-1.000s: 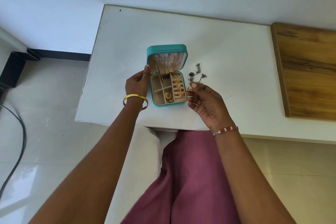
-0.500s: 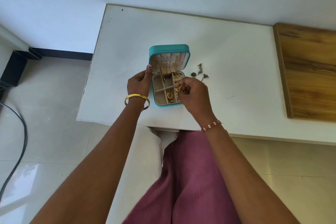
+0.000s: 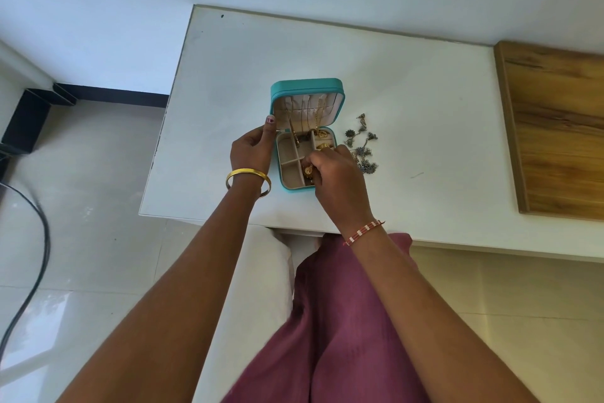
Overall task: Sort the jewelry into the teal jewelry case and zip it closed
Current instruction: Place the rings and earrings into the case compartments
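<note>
The teal jewelry case (image 3: 306,87) stands open on the white table (image 3: 425,115), lid upright with gold chains (image 3: 313,118) hanging inside it. Its beige tray holds gold pieces. My left hand (image 3: 251,151) grips the case's left side, thumb at the hinge. My right hand (image 3: 336,173) reaches over the right half of the tray, fingers pinched on a small gold piece (image 3: 308,170) low in the tray; the ring slots are mostly hidden under it. A cluster of dark silver earrings (image 3: 362,147) lies on the table just right of the case.
A wooden board (image 3: 555,128) lies at the table's right end. The table's near edge runs just behind my wrists, with my maroon clothing below. A black cable (image 3: 36,239) trails on the tiled floor at left.
My right hand has come from beside the case, palm up, to over the tray and moved lower into it with a gold piece pinched. My left hand stays on the case.
</note>
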Demonstrator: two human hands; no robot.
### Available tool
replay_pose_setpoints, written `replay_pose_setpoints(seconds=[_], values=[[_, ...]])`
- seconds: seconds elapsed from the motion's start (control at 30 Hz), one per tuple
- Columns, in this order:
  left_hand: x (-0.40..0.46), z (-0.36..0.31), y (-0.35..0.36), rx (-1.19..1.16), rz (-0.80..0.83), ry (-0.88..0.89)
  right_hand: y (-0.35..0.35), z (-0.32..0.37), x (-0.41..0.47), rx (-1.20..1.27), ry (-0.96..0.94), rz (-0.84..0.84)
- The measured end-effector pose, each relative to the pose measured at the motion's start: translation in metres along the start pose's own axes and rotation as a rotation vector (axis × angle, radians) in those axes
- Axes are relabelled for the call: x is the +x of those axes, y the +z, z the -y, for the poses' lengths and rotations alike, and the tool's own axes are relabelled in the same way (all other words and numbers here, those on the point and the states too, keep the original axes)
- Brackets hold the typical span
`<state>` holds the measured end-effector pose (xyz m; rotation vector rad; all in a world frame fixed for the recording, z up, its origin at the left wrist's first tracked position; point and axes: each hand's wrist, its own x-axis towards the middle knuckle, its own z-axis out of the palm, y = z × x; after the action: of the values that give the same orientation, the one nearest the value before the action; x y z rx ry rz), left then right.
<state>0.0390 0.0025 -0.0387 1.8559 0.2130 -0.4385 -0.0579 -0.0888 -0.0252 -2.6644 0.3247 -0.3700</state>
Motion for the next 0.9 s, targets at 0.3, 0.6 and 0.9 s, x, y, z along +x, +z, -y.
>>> replay_pose_setpoints(seconds=[0.3,0.6,0.9], values=[[-0.001,-0.001,0.001,0.003,0.001,0.003,0.003,-0.004,-0.003,0.003,-0.039,0.069],[0.000,0.000,0.000,-0.007,0.002,-0.006,-0.012,-0.011,-0.020,0.078,0.164,-0.026],[0.000,0.001,0.001,-0.001,-0.006,-0.006,0.002,-0.004,-0.022,-0.059,0.092,0.054]])
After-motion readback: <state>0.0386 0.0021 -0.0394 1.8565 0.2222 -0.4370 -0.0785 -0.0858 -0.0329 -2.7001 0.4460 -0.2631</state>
